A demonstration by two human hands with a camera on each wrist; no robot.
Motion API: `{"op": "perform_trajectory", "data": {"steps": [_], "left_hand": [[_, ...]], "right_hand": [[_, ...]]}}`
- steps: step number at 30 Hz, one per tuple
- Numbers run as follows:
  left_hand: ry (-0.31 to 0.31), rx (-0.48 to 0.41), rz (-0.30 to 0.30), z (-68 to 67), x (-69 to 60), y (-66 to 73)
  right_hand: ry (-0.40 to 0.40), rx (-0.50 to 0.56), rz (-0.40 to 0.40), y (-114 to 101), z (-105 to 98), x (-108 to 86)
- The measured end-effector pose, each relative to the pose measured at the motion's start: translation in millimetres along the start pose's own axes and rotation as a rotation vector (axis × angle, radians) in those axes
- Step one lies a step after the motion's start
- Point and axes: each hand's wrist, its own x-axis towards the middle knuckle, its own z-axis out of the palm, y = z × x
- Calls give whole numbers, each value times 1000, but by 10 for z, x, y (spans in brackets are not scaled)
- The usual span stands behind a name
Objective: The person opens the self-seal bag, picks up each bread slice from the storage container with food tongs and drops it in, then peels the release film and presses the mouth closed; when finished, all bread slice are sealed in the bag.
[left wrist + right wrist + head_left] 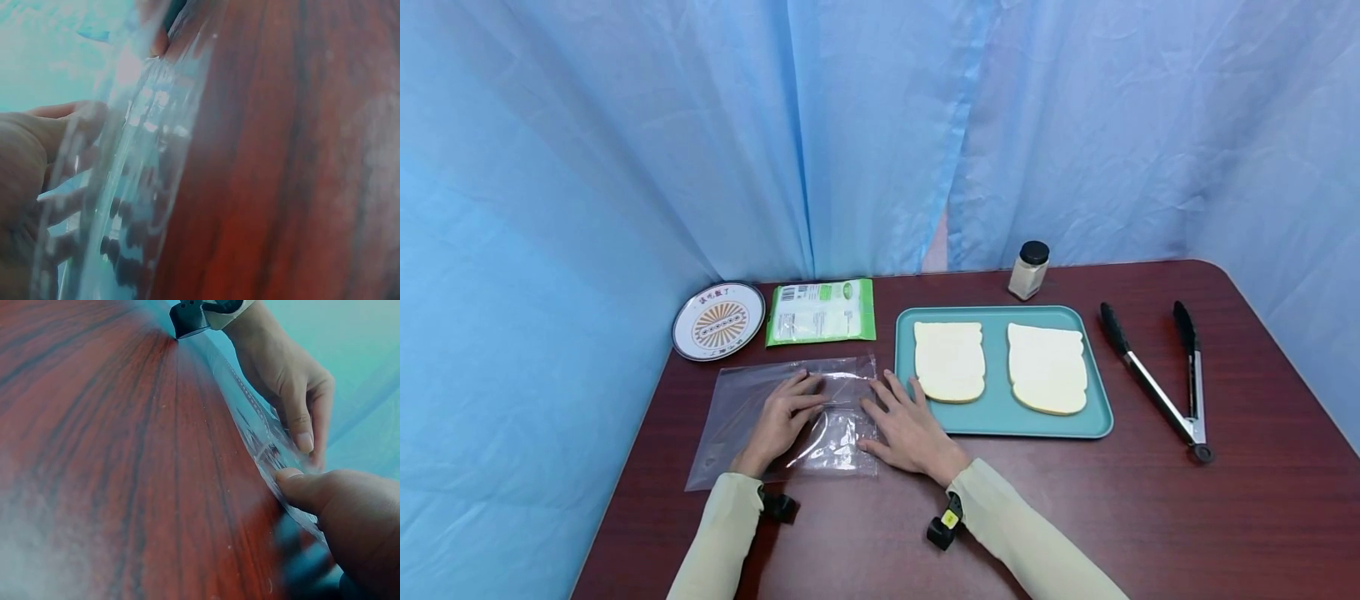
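A clear plastic bag [730, 417] lies flat on the dark red-brown table, its right part glossy and creased. My left hand [782, 419] rests on the bag's middle, fingers slightly bent. At the bag's right end, my right hand [908, 423] is spread with its fingers apart, touching the film near its edge. In the right wrist view, the right thumb [300, 487] lies against the bag's edge and the left hand [281, 372] is just beyond. Through the film [156, 119], the left wrist view shows the left hand's fingers only blurrily.
A teal tray [996, 417] carries two slices of bread [950, 362] just right of my right hand. Behind the bag are a green-and-white packet [822, 312] and a patterned plate [718, 322]. A black-lidded jar [1028, 271] and spread tongs [1157, 396] stand or lie farther right.
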Motion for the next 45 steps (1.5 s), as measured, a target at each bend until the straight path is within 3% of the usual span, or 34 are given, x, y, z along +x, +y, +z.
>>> {"op": "perform_trajectory", "data": {"steps": [10, 22, 38, 45], "left_hand": [[68, -66, 32, -25, 22, 8], [115, -139, 7, -70, 12, 15], [102, -153, -6, -88, -4, 6], [88, -166, -58, -75, -17, 13]], "right_hand": [[2, 3, -2, 11, -15, 1], [1, 11, 8, -2, -32, 3], [8, -1, 9, -5, -28, -1], [19, -7, 1, 2, -43, -3]]}}
